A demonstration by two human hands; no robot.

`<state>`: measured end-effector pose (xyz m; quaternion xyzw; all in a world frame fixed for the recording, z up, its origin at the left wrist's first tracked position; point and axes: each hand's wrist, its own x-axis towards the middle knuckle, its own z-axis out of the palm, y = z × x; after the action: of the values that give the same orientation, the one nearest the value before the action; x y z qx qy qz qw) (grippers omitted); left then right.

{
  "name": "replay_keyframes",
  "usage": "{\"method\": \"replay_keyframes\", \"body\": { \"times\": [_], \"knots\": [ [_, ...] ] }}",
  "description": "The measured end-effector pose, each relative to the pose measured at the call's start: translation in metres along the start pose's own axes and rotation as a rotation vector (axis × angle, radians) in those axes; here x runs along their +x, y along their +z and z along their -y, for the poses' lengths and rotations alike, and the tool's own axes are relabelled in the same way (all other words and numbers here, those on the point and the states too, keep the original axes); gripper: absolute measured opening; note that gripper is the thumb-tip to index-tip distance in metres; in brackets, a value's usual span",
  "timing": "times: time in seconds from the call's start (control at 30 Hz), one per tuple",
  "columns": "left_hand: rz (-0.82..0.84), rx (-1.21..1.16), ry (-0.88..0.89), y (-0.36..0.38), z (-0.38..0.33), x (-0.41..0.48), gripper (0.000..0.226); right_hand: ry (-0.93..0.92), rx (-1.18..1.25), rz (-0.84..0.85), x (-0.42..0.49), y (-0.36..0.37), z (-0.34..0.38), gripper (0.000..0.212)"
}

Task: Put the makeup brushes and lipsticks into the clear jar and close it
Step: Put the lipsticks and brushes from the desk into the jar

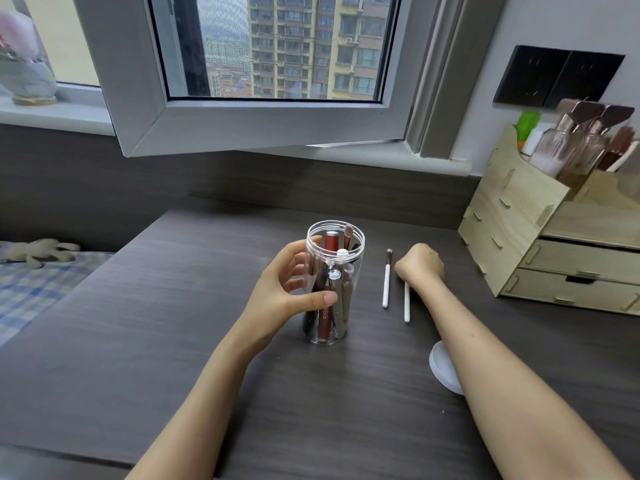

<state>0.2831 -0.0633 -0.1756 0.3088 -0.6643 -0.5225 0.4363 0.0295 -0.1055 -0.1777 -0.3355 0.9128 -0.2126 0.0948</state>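
Wrapped around the clear jar (333, 282), our left hand (289, 289) holds it upright on the dark table (156, 323), thumb across the front wall and fingers curled round the far side. Our right hand (419, 263) lies knuckles-up on the table to the right of the jar, curled down over the upper end of one white-handled brush (407, 304); whether those fingers have actually closed on it we cannot tell, since the back of the hand hides them.

We count one jar, open at the top. Inside it stands a cluster of items: one red lip gloss tube (325, 315) reaches from the base to the rim, one brush with a tan tip (347, 235) pokes up near the mouth, and several dark and grey handles crowd together, too tangled for us to number.

Outside the jar we count two brushes, both white-handled and lying roughly parallel: the one under our right hand, and a second brush (387, 278) just to its left, between the hand and the jar, touching neither.

One white lid (441, 367) rests on the table near our right forearm, partly hidden by it.

One wooden drawer organizer (512, 216) stands at the table's right edge, holding further items.
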Motion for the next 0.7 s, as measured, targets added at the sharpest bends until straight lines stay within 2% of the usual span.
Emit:
{"method": "replay_keyframes", "body": {
  "times": [0.1, 0.17, 0.2, 0.27, 0.33, 0.4, 0.47, 0.5, 0.57, 0.63, 0.7],
  "knots": [
    [-0.001, -0.004, 0.001, 0.001, -0.001, -0.001, 0.076, -0.021, -0.100, 0.000, 0.000, -0.006, -0.014, 0.036],
    [0.003, -0.008, 0.001, 0.001, -0.002, -0.001, 0.076, -0.041, -0.041, -0.001, -0.002, -0.020, -0.024, 0.030],
    [0.005, -0.008, 0.000, 0.001, -0.002, -0.001, 0.076, -0.072, 0.066, -0.020, -0.003, -0.028, -0.027, 0.027],
    [0.008, -0.005, 0.000, 0.001, -0.002, 0.000, 0.076, -0.189, 0.439, -0.097, -0.013, -0.053, -0.026, 0.025],
    [0.008, -0.003, 0.002, 0.001, -0.001, 0.000, 0.076, -0.346, 0.794, -0.245, -0.038, -0.087, -0.016, 0.038],
    [0.011, 0.001, 0.001, 0.001, -0.001, 0.000, 0.075, -0.550, 1.038, -0.411, -0.074, -0.122, 0.000, 0.042],
    [0.011, 0.004, -0.001, 0.001, -0.001, 0.000, 0.074, -0.755, 1.209, -0.456, -0.109, -0.143, 0.017, 0.041],
    [0.008, 0.003, -0.001, 0.001, -0.001, 0.000, 0.074, -0.840, 1.229, -0.427, -0.123, -0.147, 0.025, 0.041],
    [0.004, -0.005, 0.001, 0.001, -0.001, -0.001, 0.074, -0.943, 1.110, -0.330, -0.144, -0.139, 0.041, 0.041],
    [0.005, -0.006, 0.003, 0.001, -0.001, -0.001, 0.075, -1.015, 0.860, -0.252, -0.153, -0.121, 0.053, 0.037],
    [0.009, -0.001, 0.001, 0.001, -0.002, -0.001, 0.076, -1.085, 0.586, -0.282, -0.154, -0.100, 0.056, 0.030]
  ]
}}
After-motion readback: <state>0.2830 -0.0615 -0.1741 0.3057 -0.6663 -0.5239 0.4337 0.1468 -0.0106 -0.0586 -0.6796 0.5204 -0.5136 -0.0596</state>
